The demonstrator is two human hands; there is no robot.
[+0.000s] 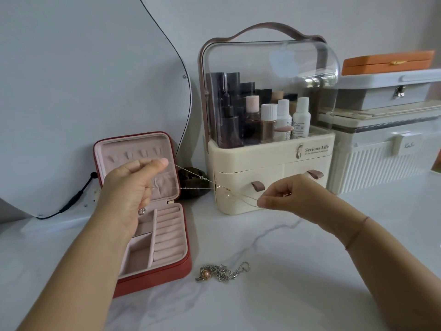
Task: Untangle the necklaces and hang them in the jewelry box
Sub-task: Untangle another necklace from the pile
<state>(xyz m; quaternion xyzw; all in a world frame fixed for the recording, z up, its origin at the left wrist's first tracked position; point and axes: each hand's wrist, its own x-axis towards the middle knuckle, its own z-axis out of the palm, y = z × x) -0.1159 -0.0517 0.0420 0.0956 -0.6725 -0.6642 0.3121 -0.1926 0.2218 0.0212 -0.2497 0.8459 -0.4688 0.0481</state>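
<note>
A thin gold necklace (202, 185) is stretched in the air between both hands. My left hand (133, 185) pinches one end in front of the open lid of the red jewelry box (164, 268), whose pink lid shows a row of small hooks. My right hand (284, 197) pinches the other strands to the right, in front of the cosmetic organizer. A silver chain necklace (223, 273) with a pink pearl pendant lies bunched on the white marble tabletop (274, 295), right of the box.
A cream cosmetic organizer (269, 163) with a clear dome and bottles stands behind the hands. Stacked white and grey cases (386, 144) with an orange box on top sit at the right. A mirror (95, 91) with a black cable leans at the left.
</note>
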